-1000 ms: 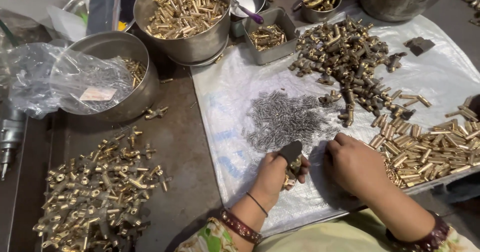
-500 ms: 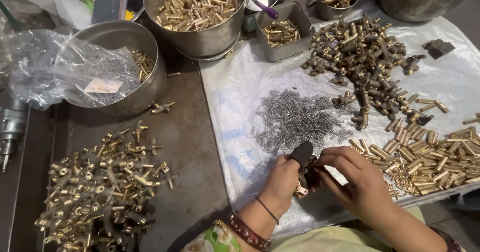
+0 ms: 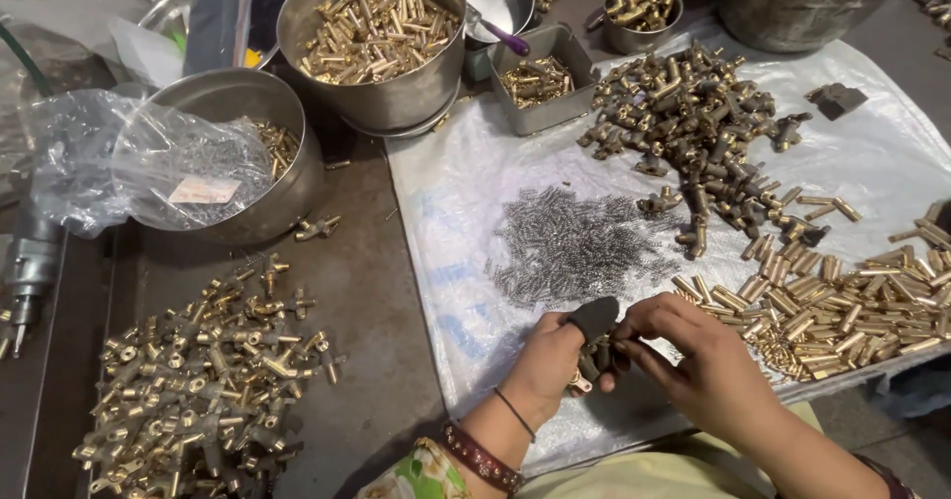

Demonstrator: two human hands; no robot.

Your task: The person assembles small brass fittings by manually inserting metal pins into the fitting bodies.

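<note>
My left hand (image 3: pixel 550 365), with a dark cover on its thumb, grips a small brass fitting (image 3: pixel 582 378) low over the white plastic sheet (image 3: pixel 456 212). My right hand (image 3: pixel 693 355) meets it from the right, its fingertips pinched on the same fitting. Just beyond the hands lies a heap of small steel springs (image 3: pixel 575 246). To the right is a pile of short brass tubes (image 3: pixel 852 301). Farther back sits a pile of darker brass valve bodies (image 3: pixel 693 122).
A heap of brass fittings (image 3: pixel 208 370) lies on the dark bench at the left. Steel bowls (image 3: pixel 376 93) of brass parts, a clear bag (image 3: pixel 149 167) draped in one bowl, and a small tray (image 3: pixel 540 83) stand at the back. A power tool (image 3: pixel 30 271) lies at the far left edge.
My right hand has come left from the sheet and closed its fingertips on the fitting in my left hand. The view has shifted slightly.
</note>
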